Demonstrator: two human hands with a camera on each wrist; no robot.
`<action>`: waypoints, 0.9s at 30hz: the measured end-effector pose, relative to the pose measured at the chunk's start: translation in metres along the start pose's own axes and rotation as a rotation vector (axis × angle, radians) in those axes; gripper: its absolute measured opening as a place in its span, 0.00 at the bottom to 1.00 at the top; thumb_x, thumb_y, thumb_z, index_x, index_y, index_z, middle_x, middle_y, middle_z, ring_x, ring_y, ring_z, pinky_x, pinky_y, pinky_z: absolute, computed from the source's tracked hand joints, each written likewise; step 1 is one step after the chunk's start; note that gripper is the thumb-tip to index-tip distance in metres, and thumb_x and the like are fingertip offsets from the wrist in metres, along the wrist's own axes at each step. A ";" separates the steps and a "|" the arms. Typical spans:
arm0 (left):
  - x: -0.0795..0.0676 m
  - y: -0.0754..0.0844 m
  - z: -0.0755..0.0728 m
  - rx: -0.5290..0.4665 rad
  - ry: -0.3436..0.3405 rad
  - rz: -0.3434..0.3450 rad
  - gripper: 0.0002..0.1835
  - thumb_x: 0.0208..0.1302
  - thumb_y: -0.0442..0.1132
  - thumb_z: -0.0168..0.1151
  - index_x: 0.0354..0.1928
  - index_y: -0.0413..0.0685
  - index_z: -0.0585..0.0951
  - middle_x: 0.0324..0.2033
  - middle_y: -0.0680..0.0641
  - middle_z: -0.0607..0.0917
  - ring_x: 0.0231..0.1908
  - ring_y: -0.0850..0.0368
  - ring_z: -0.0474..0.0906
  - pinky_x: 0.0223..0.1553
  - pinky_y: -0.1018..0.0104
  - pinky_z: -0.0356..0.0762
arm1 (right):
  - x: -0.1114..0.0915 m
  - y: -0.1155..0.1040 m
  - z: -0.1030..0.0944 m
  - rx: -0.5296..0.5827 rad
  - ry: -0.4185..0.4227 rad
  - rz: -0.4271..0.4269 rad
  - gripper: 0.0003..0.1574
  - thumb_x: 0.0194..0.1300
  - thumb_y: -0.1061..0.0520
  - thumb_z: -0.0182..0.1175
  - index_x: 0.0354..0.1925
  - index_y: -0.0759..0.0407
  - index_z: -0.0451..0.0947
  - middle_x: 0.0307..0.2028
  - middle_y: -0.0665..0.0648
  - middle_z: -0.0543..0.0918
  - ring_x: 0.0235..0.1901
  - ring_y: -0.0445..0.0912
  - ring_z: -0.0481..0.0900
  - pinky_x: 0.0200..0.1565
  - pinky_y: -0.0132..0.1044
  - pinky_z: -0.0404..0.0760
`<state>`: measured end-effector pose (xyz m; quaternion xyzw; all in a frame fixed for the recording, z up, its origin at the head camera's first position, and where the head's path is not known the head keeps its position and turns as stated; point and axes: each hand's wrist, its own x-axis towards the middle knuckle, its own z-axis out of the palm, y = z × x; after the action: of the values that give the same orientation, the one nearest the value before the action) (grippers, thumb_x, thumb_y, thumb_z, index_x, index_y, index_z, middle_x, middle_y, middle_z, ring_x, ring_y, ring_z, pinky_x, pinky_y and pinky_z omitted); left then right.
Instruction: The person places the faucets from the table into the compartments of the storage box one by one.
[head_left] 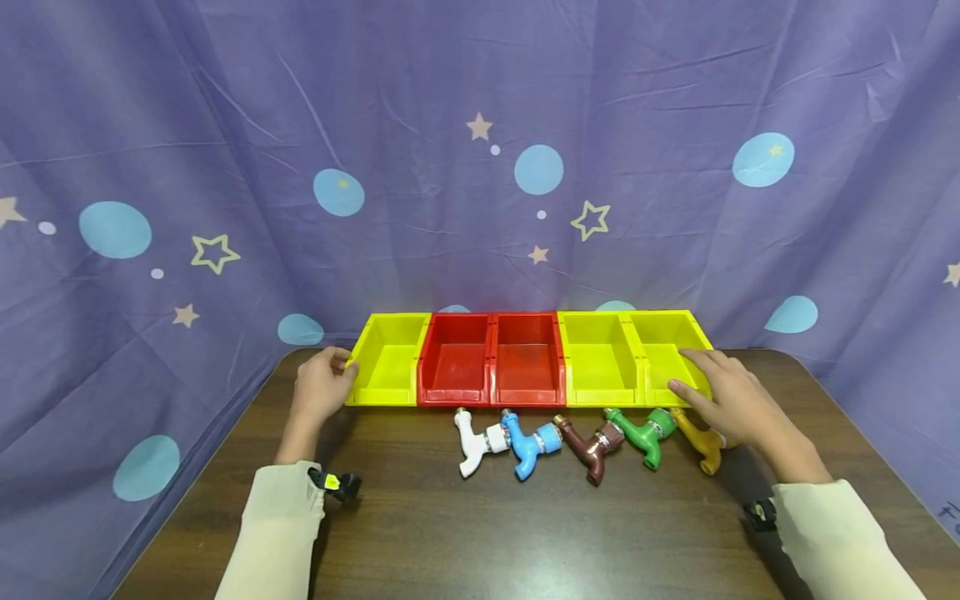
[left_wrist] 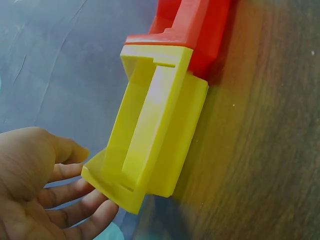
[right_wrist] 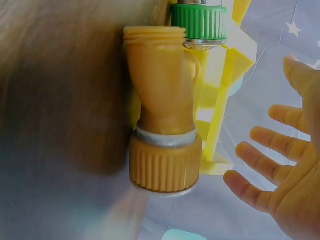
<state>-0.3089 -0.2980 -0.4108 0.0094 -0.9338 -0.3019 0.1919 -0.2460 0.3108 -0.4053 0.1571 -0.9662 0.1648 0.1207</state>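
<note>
My left hand [head_left: 321, 385] is at the outer side of the leftmost yellow bin [head_left: 362, 398], its fingertips touching the side wall and its thumb near the rim. In the left wrist view the fingers [left_wrist: 75, 192] are slightly bent, not closed round the bin. Over the rightmost yellow bin [head_left: 663, 327] my right hand [head_left: 738, 404] is spread, holding nothing. Beneath it lies an orange-yellow tap [head_left: 703, 440], partly hidden in the head view. To its left lie a green tap [head_left: 647, 435], a brown tap [head_left: 592, 450], a blue tap [head_left: 531, 446] and a white tap [head_left: 474, 442].
Between the yellow bins stand two red bins, a left one [head_left: 457, 329] and a right one [head_left: 527, 329], joined in one row. The row stands at the back of the brown wooden table [head_left: 480, 533], against a purple patterned curtain [head_left: 420, 167].
</note>
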 end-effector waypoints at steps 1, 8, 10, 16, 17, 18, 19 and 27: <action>0.000 -0.001 0.000 -0.011 0.002 -0.010 0.17 0.71 0.40 0.62 0.54 0.34 0.81 0.42 0.36 0.85 0.44 0.40 0.82 0.45 0.48 0.79 | 0.000 0.000 0.000 -0.002 0.001 -0.001 0.44 0.77 0.37 0.54 0.74 0.66 0.63 0.67 0.76 0.68 0.62 0.73 0.67 0.58 0.73 0.67; 0.001 -0.008 0.000 -0.086 -0.002 -0.059 0.16 0.70 0.40 0.63 0.53 0.36 0.83 0.42 0.37 0.86 0.43 0.42 0.82 0.40 0.58 0.78 | -0.005 0.001 -0.002 -0.016 -0.010 0.002 0.43 0.77 0.37 0.54 0.74 0.66 0.64 0.67 0.75 0.68 0.62 0.73 0.67 0.58 0.73 0.67; 0.001 -0.011 0.000 -0.117 -0.017 -0.074 0.16 0.70 0.39 0.63 0.54 0.37 0.82 0.43 0.37 0.86 0.43 0.43 0.81 0.38 0.61 0.79 | -0.007 0.001 -0.003 -0.020 -0.016 0.001 0.43 0.77 0.37 0.54 0.73 0.66 0.64 0.66 0.75 0.69 0.62 0.74 0.68 0.58 0.73 0.67; 0.000 -0.017 0.000 -0.230 -0.059 -0.126 0.16 0.71 0.38 0.64 0.57 0.38 0.81 0.45 0.38 0.84 0.39 0.49 0.80 0.32 0.69 0.81 | -0.013 0.001 -0.003 -0.052 -0.026 -0.014 0.42 0.76 0.37 0.55 0.72 0.65 0.66 0.65 0.74 0.71 0.60 0.72 0.70 0.56 0.74 0.68; 0.000 -0.018 0.000 -0.244 -0.063 -0.132 0.17 0.71 0.38 0.64 0.57 0.38 0.80 0.46 0.38 0.84 0.39 0.49 0.81 0.32 0.70 0.81 | -0.013 0.001 -0.002 -0.059 -0.026 -0.020 0.42 0.76 0.37 0.55 0.72 0.65 0.67 0.65 0.74 0.72 0.60 0.72 0.70 0.55 0.74 0.69; 0.000 -0.019 0.000 -0.260 -0.068 -0.138 0.17 0.71 0.38 0.63 0.58 0.38 0.80 0.46 0.38 0.84 0.38 0.50 0.81 0.32 0.70 0.82 | -0.014 0.001 -0.002 -0.066 -0.028 -0.027 0.42 0.76 0.37 0.56 0.72 0.65 0.67 0.65 0.74 0.72 0.60 0.71 0.70 0.55 0.74 0.69; 0.000 -0.020 0.001 -0.272 -0.072 -0.144 0.17 0.71 0.38 0.63 0.58 0.38 0.80 0.46 0.38 0.84 0.38 0.50 0.81 0.33 0.69 0.83 | -0.015 0.001 -0.002 -0.074 -0.033 -0.033 0.41 0.76 0.37 0.57 0.71 0.65 0.67 0.65 0.73 0.72 0.60 0.71 0.71 0.54 0.74 0.69; 0.001 -0.023 0.004 -0.336 -0.087 -0.173 0.17 0.72 0.37 0.63 0.59 0.38 0.79 0.47 0.37 0.83 0.41 0.50 0.82 0.37 0.64 0.86 | -0.023 0.006 0.005 -0.159 -0.051 -0.072 0.34 0.72 0.41 0.63 0.63 0.64 0.77 0.58 0.71 0.79 0.53 0.68 0.76 0.47 0.69 0.74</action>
<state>-0.3130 -0.3146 -0.4261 0.0444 -0.8735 -0.4688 0.1233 -0.2273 0.3205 -0.4179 0.1857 -0.9728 0.0791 0.1141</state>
